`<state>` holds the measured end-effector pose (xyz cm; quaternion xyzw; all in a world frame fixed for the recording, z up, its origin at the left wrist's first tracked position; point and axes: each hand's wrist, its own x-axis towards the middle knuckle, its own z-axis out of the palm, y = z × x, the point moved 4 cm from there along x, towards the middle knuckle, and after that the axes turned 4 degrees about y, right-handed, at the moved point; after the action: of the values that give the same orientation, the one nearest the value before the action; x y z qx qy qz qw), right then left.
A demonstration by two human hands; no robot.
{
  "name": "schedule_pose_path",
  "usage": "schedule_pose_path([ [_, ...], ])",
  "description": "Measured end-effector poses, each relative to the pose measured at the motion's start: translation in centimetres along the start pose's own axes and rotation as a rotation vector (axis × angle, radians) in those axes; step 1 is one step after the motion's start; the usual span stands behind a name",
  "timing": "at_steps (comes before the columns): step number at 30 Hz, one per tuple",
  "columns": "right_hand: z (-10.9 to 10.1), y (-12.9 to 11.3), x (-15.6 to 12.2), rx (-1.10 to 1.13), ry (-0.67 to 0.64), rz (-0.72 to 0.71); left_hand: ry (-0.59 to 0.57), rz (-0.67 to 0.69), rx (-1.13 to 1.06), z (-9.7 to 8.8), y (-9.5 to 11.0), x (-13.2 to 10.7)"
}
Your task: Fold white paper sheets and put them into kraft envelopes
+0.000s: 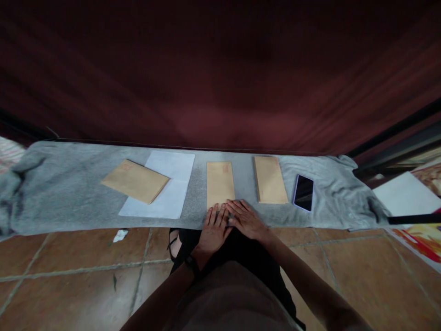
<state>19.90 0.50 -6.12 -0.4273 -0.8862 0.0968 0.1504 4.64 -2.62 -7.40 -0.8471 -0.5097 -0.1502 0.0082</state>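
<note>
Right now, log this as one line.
left hand: on middle envelope; right hand: likewise; phone: beside right envelope; paper: under left envelope

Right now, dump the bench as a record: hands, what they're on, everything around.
left hand: flat, fingers on near end of middle envelope
right hand: flat, fingers at that envelope's near right corner
middle envelope: brown, lengthwise away from the person
left envelope: brown, slanted, partly over white sheet; single or several, cannot tell
right envelope stack: brown, between middle envelope and phone
phone: screen up, dark
surface: grey cloth
floor: tile, white scrap
</note>
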Motion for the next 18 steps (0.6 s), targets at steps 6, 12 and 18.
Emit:
schedule_pose_path([
  [6, 0.3, 2.9, 4.3, 0.003, -0.042, -0.101, 0.017, -0.01, -0.01, 0.6, -0.1, -0.2],
  [12, 1.1, 5.6, 9.9, -0.081, -0.095, -0.138, 0.02, -0.012, -0.017, 0.5, -0.1, -0.2],
  [18, 1.3, 8.1, 14.2, -0.149, -0.056, -0.043, 0.039, -0.007, 0.01, 0.3, 0.0, -0.1],
])
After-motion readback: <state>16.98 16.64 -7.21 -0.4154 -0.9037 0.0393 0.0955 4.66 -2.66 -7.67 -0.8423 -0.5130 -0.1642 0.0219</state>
